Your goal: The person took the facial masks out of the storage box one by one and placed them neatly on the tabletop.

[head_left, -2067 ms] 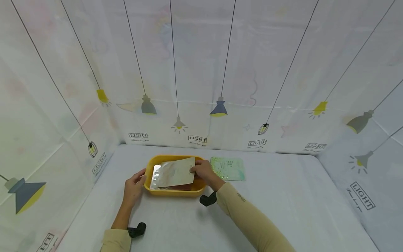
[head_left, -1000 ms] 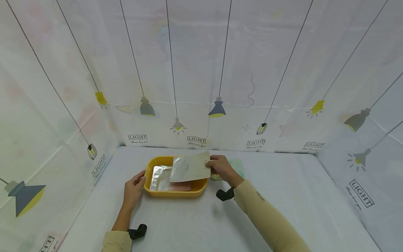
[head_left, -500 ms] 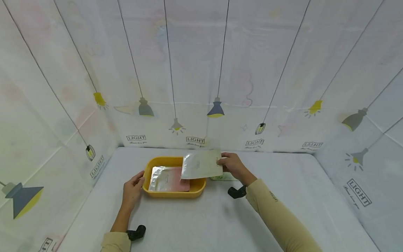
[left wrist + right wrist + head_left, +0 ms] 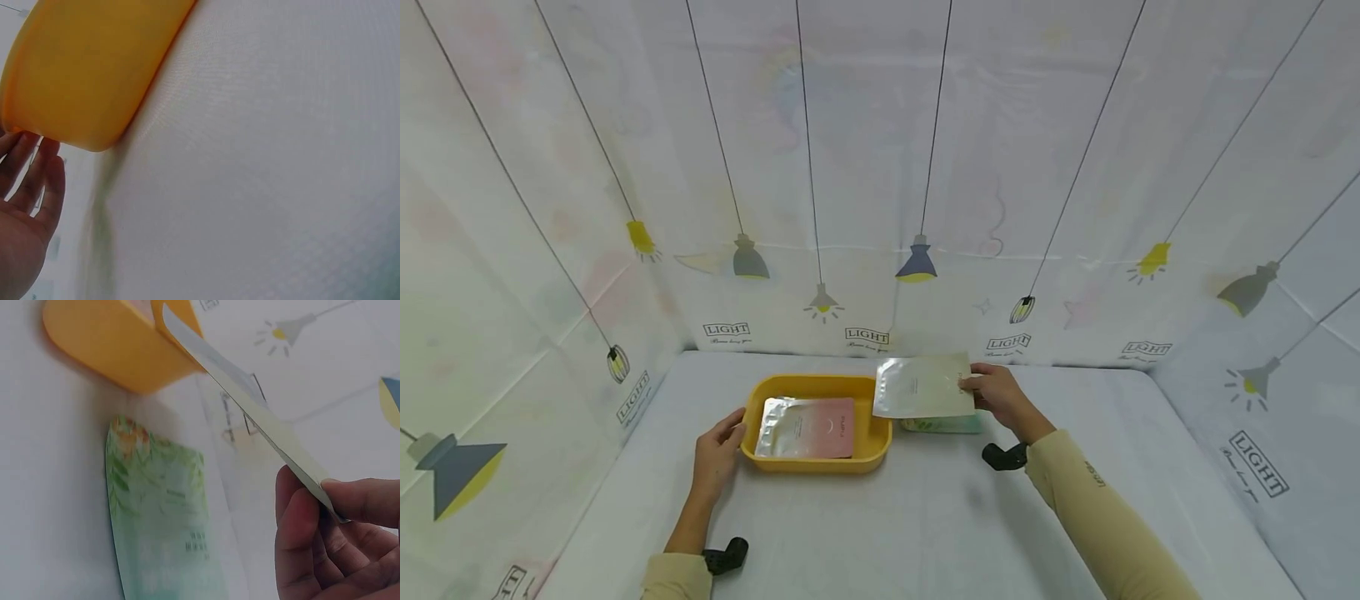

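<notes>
My right hand (image 4: 1003,398) pinches a flat pale-cream foil packet (image 4: 921,387) by its right edge, thumb on one face and fingers on the other. The packet is raised beside the yellow tray (image 4: 812,465), above a green leaf-patterned packet (image 4: 165,506) that lies on the table. In the head view it hides most of that green packet. Inside the tray lies a pink-and-silver packet (image 4: 808,429). My left hand (image 4: 715,454) is at the tray's left end, its extended fingers (image 4: 51,181) touching the wall near the rim. Its thumb is out of sight in the left wrist view.
A white-covered table (image 4: 865,533) carries the tray and packets. A cloth backdrop (image 4: 1037,167) printed with hanging lamps rises behind and at both sides. Each wrist wears a small black device (image 4: 726,556).
My right hand has lifted the cream packet out of the tray and carried it right, over the green packet. The pink packet is now uncovered. My left hand stays at the tray's end.
</notes>
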Demonstrator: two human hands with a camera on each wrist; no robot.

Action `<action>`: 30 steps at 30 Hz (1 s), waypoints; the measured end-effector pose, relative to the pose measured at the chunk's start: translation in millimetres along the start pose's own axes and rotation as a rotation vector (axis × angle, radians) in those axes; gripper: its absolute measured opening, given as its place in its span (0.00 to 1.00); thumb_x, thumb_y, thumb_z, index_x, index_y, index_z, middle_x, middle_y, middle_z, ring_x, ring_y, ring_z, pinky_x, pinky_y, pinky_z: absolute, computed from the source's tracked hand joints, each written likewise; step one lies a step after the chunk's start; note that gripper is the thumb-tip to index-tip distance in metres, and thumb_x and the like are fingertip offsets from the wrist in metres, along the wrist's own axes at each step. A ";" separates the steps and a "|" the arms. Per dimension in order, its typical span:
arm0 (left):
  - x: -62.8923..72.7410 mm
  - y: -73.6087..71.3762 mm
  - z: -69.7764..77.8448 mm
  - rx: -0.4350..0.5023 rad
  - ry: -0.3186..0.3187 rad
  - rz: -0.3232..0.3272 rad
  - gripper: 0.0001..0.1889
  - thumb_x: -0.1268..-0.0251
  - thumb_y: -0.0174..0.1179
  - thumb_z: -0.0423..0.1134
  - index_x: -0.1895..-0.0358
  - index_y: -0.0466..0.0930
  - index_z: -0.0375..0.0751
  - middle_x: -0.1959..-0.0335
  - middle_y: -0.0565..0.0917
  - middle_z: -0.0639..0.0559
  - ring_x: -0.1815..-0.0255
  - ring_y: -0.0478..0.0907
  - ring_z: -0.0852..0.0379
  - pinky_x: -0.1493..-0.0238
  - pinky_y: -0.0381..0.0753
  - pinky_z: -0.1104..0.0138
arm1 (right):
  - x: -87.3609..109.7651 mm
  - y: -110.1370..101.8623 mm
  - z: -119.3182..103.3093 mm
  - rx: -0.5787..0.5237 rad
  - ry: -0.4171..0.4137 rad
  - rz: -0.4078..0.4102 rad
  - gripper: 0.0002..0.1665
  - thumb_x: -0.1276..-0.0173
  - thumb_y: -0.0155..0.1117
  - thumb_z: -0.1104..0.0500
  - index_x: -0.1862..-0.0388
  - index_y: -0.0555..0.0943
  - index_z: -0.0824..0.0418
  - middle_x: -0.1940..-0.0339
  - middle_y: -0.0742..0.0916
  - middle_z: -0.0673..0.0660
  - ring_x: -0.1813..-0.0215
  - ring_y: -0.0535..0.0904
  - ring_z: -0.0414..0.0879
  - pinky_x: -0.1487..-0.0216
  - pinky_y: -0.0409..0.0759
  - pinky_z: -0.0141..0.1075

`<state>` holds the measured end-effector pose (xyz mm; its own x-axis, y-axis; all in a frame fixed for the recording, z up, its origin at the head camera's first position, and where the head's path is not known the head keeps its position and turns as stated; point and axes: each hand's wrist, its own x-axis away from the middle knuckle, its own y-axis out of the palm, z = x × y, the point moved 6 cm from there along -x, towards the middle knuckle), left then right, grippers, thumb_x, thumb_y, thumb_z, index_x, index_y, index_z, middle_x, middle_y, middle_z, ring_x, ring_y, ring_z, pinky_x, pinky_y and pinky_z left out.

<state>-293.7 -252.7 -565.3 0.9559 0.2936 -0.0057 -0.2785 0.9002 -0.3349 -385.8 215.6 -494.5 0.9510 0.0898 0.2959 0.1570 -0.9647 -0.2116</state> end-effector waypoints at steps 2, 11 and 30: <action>0.0 -0.1 -1.0 0.001 -0.005 0.000 0.21 0.26 0.52 0.43 0.34 0.74 0.44 0.36 0.78 0.45 0.56 0.74 0.72 0.59 0.74 0.83 | -2.2 -8.7 4.7 0.009 0.009 0.017 0.31 0.29 0.58 0.63 0.30 0.65 0.70 0.54 0.85 0.56 0.64 0.82 0.40 0.61 0.81 0.33; 0.1 -0.5 -2.5 0.013 -0.003 0.005 0.21 0.26 0.52 0.44 0.34 0.74 0.43 0.36 0.78 0.44 0.56 0.73 0.73 0.59 0.74 0.84 | -2.6 -41.1 23.1 0.006 0.052 0.059 0.32 0.29 0.58 0.62 0.29 0.63 0.71 0.59 0.83 0.51 0.63 0.80 0.39 0.61 0.81 0.32; -2.9 -0.3 -2.4 0.006 0.003 -0.007 0.21 0.25 0.51 0.43 0.33 0.73 0.42 0.36 0.78 0.43 0.55 0.74 0.71 0.59 0.74 0.83 | -3.2 -100.8 53.5 0.074 0.113 0.136 0.36 0.27 0.56 0.60 0.26 0.58 0.72 0.48 0.81 0.57 0.61 0.78 0.37 0.61 0.80 0.31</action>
<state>-296.2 -254.6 -567.5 0.9581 0.2864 -0.0063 -0.2724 0.9040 -0.3296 -390.5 325.9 -524.0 0.9295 -0.0729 0.3617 0.0518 -0.9448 -0.3235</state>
